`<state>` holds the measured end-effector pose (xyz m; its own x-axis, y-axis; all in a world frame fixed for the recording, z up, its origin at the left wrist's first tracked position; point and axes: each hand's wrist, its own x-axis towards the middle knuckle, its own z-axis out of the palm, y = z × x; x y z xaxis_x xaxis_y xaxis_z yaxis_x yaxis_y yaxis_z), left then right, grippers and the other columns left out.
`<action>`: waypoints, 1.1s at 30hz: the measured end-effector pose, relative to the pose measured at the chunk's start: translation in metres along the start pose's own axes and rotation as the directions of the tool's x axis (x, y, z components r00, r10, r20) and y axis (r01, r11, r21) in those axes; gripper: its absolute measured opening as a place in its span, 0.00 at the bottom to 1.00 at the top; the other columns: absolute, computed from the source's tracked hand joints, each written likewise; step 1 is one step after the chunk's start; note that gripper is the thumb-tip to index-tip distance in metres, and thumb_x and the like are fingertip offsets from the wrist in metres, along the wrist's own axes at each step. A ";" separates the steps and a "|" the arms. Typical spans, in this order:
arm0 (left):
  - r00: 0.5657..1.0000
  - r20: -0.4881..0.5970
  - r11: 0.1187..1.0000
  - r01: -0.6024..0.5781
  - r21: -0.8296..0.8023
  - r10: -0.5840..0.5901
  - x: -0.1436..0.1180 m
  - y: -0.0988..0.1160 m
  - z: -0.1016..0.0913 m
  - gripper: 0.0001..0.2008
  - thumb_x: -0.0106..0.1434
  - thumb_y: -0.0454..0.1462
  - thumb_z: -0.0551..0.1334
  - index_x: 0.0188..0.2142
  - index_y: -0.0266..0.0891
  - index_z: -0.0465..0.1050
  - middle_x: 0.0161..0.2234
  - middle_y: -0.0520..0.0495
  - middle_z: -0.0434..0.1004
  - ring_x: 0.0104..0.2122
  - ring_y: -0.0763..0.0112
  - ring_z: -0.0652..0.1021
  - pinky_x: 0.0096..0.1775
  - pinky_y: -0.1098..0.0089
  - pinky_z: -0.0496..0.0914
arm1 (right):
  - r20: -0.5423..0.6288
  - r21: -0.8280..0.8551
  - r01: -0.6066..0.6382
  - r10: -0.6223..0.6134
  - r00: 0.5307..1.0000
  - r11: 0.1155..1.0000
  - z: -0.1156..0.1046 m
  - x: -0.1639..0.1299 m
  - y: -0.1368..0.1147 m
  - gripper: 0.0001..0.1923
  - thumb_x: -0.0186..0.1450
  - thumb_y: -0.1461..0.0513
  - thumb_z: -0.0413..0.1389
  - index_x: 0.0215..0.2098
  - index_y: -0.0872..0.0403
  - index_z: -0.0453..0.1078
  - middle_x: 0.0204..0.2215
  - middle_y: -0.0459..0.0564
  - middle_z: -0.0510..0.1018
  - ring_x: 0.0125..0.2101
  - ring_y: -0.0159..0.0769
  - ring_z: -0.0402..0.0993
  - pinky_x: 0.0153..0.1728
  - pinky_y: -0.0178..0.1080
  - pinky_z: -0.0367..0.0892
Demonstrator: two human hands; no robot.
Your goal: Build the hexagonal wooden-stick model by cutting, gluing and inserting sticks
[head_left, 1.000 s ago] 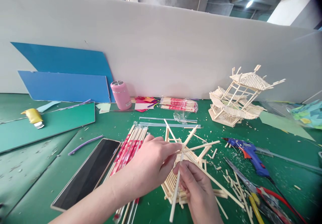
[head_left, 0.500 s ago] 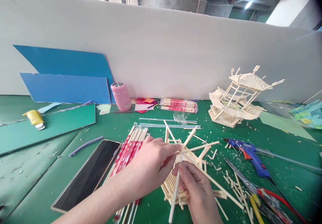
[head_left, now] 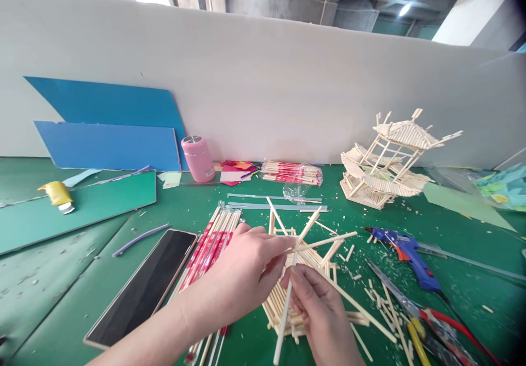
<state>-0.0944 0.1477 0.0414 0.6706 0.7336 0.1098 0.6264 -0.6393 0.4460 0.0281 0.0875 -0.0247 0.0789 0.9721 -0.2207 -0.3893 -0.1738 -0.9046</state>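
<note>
A half-built model of pale wooden sticks (head_left: 306,256) stands on the green table (head_left: 172,207) in front of me. My left hand (head_left: 246,270) pinches its top joint where several sticks meet. My right hand (head_left: 318,308) holds a single long wooden stick (head_left: 283,314) upright against that joint, its lower end pointing toward me. A pack of chopsticks in red and white wrappers (head_left: 209,245) lies just left of my left hand.
A finished stick pavilion (head_left: 390,163) stands at the back right. A blue glue gun (head_left: 409,251), scissors and cutters (head_left: 415,311) and stick offcuts lie to the right. A dark tablet (head_left: 148,284), pink bottle (head_left: 197,158), blue boards (head_left: 107,125) and a yellow object (head_left: 57,195) sit left.
Both hands stay on the stick model; the long stick in my right hand has shifted slightly down and left. The view has tipped a little.
</note>
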 end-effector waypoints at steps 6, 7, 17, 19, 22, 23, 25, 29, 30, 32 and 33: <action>0.999 -0.028 1.000 -0.030 0.003 0.030 -0.001 -0.001 0.001 0.10 0.58 0.28 0.51 0.29 0.38 0.69 0.18 0.53 0.68 0.22 0.72 0.67 0.30 0.66 0.59 | -0.009 -0.012 -0.004 0.004 1.000 1.000 0.000 0.000 -0.001 0.17 0.54 0.50 0.57 0.20 0.54 0.67 0.15 0.39 0.53 0.19 0.27 0.46 0.21 0.32 0.46; 0.999 -0.023 0.999 -0.034 -0.003 0.034 -0.001 -0.001 0.000 0.10 0.58 0.28 0.51 0.29 0.38 0.69 0.19 0.53 0.69 0.22 0.72 0.67 0.29 0.67 0.59 | -0.012 -0.014 -0.003 0.003 1.000 1.000 0.000 0.000 -0.001 0.17 0.54 0.50 0.57 0.20 0.54 0.67 0.15 0.39 0.54 0.19 0.27 0.46 0.21 0.32 0.46; 1.000 0.022 1.000 -0.020 -0.002 0.020 0.000 0.000 -0.002 0.11 0.59 0.29 0.51 0.36 0.40 0.70 0.20 0.53 0.68 0.23 0.70 0.67 0.31 0.66 0.59 | -0.008 0.001 0.007 -0.007 1.000 1.000 0.000 0.000 0.000 0.16 0.55 0.50 0.57 0.20 0.54 0.66 0.16 0.40 0.56 0.20 0.27 0.48 0.22 0.32 0.48; 0.999 0.027 1.000 -0.017 -0.004 0.017 0.000 0.000 -0.002 0.11 0.59 0.29 0.51 0.36 0.40 0.70 0.20 0.53 0.68 0.23 0.70 0.67 0.31 0.66 0.59 | -0.001 0.006 0.007 -0.007 1.000 1.000 0.000 0.001 0.001 0.16 0.56 0.51 0.57 0.20 0.54 0.66 0.16 0.40 0.56 0.20 0.27 0.48 0.22 0.32 0.48; 1.000 0.024 1.000 -0.015 -0.012 0.015 0.000 0.000 -0.003 0.09 0.58 0.29 0.52 0.31 0.39 0.69 0.20 0.53 0.68 0.23 0.71 0.67 0.31 0.66 0.59 | 0.007 0.016 0.005 -0.005 1.000 1.000 0.000 0.001 0.001 0.16 0.56 0.52 0.57 0.20 0.54 0.66 0.16 0.39 0.55 0.20 0.26 0.47 0.22 0.32 0.48; 1.000 0.021 1.000 -0.016 -0.014 0.016 0.000 0.000 -0.002 0.09 0.58 0.28 0.52 0.29 0.39 0.69 0.20 0.53 0.68 0.23 0.71 0.67 0.30 0.66 0.59 | 0.008 0.021 0.003 -0.003 1.000 1.000 0.000 0.001 0.001 0.16 0.56 0.52 0.57 0.20 0.54 0.66 0.16 0.39 0.56 0.20 0.26 0.47 0.22 0.32 0.48; 1.000 0.014 1.000 -0.018 -0.014 0.019 -0.001 0.000 -0.002 0.09 0.58 0.28 0.52 0.28 0.38 0.68 0.20 0.53 0.69 0.23 0.71 0.67 0.30 0.66 0.59 | 0.009 0.034 0.003 -0.004 1.000 0.999 0.000 0.001 0.001 0.15 0.55 0.52 0.57 0.20 0.54 0.67 0.16 0.39 0.56 0.20 0.26 0.48 0.22 0.32 0.48; 1.000 0.009 1.000 -0.015 -0.014 0.016 -0.002 -0.001 -0.001 0.09 0.57 0.28 0.52 0.29 0.39 0.68 0.20 0.53 0.69 0.23 0.71 0.67 0.31 0.66 0.59 | 0.025 0.029 0.002 -0.002 1.000 1.000 -0.001 0.000 0.001 0.15 0.56 0.51 0.56 0.22 0.54 0.69 0.16 0.39 0.54 0.20 0.26 0.46 0.22 0.32 0.47; 1.000 0.005 1.000 -0.013 -0.015 0.013 -0.002 -0.001 0.000 0.09 0.57 0.28 0.52 0.29 0.39 0.68 0.20 0.53 0.69 0.23 0.71 0.67 0.31 0.66 0.59 | 0.031 0.025 -0.001 0.000 1.000 1.000 -0.001 0.000 0.001 0.15 0.56 0.50 0.56 0.22 0.54 0.69 0.15 0.39 0.53 0.19 0.26 0.45 0.22 0.32 0.47; 1.000 -0.004 1.000 -0.006 -0.016 0.006 -0.002 -0.001 0.000 0.09 0.57 0.28 0.52 0.29 0.39 0.68 0.20 0.53 0.70 0.23 0.71 0.67 0.31 0.67 0.59 | 0.040 0.026 -0.006 0.005 0.999 1.000 -0.001 0.001 0.002 0.16 0.56 0.50 0.56 0.23 0.54 0.69 0.15 0.39 0.52 0.19 0.26 0.45 0.21 0.32 0.47; 1.000 -0.005 1.000 -0.004 -0.015 0.004 -0.002 -0.001 0.000 0.09 0.57 0.28 0.52 0.29 0.39 0.68 0.20 0.53 0.69 0.23 0.71 0.67 0.31 0.67 0.59 | 0.044 0.031 -0.006 0.005 0.999 1.000 -0.001 0.001 0.002 0.16 0.56 0.50 0.56 0.23 0.54 0.69 0.15 0.39 0.51 0.19 0.26 0.44 0.21 0.31 0.46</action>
<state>-0.0963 0.1464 0.0406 0.6709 0.7324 0.1159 0.6177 -0.6385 0.4592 0.0285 0.0876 -0.0275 0.0363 0.9774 -0.2084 -0.4178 -0.1746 -0.8916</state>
